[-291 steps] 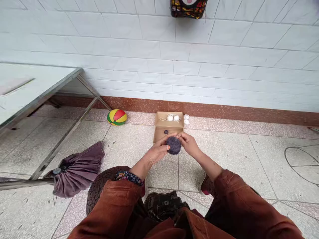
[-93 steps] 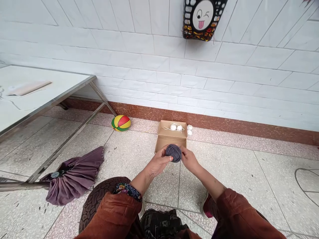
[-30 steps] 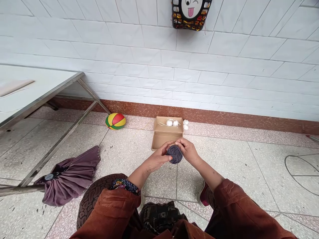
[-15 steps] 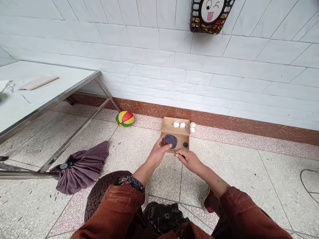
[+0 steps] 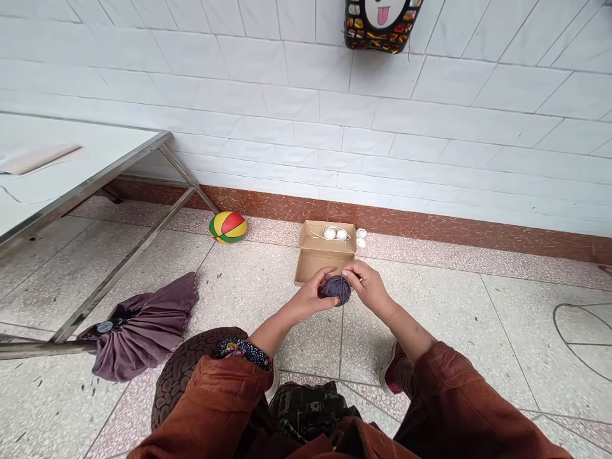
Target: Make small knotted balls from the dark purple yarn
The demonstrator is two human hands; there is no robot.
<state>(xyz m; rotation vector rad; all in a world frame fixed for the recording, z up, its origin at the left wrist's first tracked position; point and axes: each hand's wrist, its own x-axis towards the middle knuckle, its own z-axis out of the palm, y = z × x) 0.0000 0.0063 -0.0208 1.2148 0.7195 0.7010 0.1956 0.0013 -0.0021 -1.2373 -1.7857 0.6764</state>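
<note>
A dark purple-grey ball of yarn is held in my left hand, thumb along its near side and fingers around the far left. My right hand is at the ball's upper right, its thumb and forefinger pinched on the yarn strand. Just beyond my hands lies an open cardboard box on the floor. White yarn balls with loose strands rest in its raised lid. My right hand hides the box's near right corner.
Small white round pieces lie right of the box. A colourful ball sits by the leg of a metal-framed table. A purple cloth bag is at left. A wire hoop lies at right; a black basket hangs on the tiled wall.
The yarn ball has been turned in my left hand and brought nearer. My right hand has moved up from below the ball to its upper right. The view has shifted slightly right.
</note>
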